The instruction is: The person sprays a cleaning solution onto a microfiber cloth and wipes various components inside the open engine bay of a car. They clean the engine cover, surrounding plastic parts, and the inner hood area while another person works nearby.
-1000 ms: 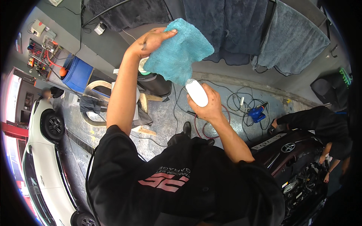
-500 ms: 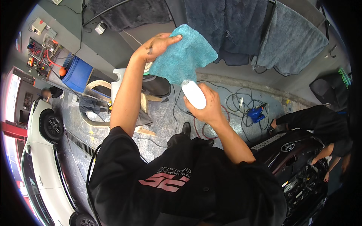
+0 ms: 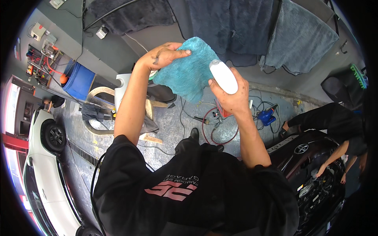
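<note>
My left hand (image 3: 163, 56) grips a teal microfiber cloth (image 3: 187, 74) by its upper left edge, thumb pressed on top. The cloth hangs spread out in the air in front of me. My right hand (image 3: 233, 96) is wrapped round a white bottle (image 3: 224, 78), tilted so its clear-looking top meets or nearly meets the cloth's right edge; I cannot tell if they touch. Dark smudges mark the back of my left hand.
Grey towels (image 3: 301, 35) hang on the wall ahead. Cables, a red hose (image 3: 204, 131) and a blue power tool (image 3: 267, 115) lie on the floor. A white car (image 3: 53, 173) stands left; at right a co-worker (image 3: 327, 120) leans over a dark car (image 3: 293, 157) with an open engine bay.
My right hand has moved up and to the right with the bottle. The cloth and my left hand have come slightly lower. The co-worker's arm at right now reaches over the engine bay.
</note>
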Tool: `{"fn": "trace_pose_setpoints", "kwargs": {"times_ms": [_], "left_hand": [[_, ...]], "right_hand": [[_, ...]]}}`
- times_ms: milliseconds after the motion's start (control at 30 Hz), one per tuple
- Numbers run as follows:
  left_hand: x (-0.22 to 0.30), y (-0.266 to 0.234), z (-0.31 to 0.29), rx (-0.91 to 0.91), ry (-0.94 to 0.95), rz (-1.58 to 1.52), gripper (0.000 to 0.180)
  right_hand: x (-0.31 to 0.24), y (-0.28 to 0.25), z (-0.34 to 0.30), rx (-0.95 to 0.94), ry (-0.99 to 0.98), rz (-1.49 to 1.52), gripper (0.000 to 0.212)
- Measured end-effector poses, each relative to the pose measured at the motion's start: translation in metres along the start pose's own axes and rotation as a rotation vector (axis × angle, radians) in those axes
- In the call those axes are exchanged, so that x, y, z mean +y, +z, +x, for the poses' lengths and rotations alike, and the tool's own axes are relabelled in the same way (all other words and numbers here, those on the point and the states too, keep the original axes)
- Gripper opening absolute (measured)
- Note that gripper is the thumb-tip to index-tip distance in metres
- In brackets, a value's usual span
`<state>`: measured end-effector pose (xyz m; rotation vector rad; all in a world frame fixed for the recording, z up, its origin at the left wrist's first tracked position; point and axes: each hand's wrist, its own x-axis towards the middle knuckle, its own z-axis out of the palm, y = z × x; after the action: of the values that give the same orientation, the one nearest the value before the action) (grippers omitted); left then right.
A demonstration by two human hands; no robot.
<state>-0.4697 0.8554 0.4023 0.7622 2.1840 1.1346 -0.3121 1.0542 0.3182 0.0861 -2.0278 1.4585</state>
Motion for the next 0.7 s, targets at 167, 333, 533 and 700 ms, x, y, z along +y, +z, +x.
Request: {"fn": "trace_pose_setpoints", "kwargs": {"times_ms": [167, 333, 533, 700], "left_hand": [[0.001, 0.002, 0.004, -0.051, 0.062, -0.019, 0.052], [0.010, 0.003, 0.006, -0.007, 0.020, -0.007, 0.055], [-0.004, -0.006, 0.013, -0.007, 0.008, -0.034, 0.056], [0.005, 0.003, 0.013, -0.015, 0.025, -0.116, 0.057]], "right_hand": [[-0.004, 0.005, 0.001, 0.022, -0.088, -0.012, 0.026], [0.024, 0.002, -0.018, 0.021, 0.011, -0.035, 0.026], [0.022, -0.003, -0.027, -0.009, 0.041, -0.149, 0.027], [0.012, -0.002, -0.021, -0.042, -0.004, -0.047, 0.026]]}}
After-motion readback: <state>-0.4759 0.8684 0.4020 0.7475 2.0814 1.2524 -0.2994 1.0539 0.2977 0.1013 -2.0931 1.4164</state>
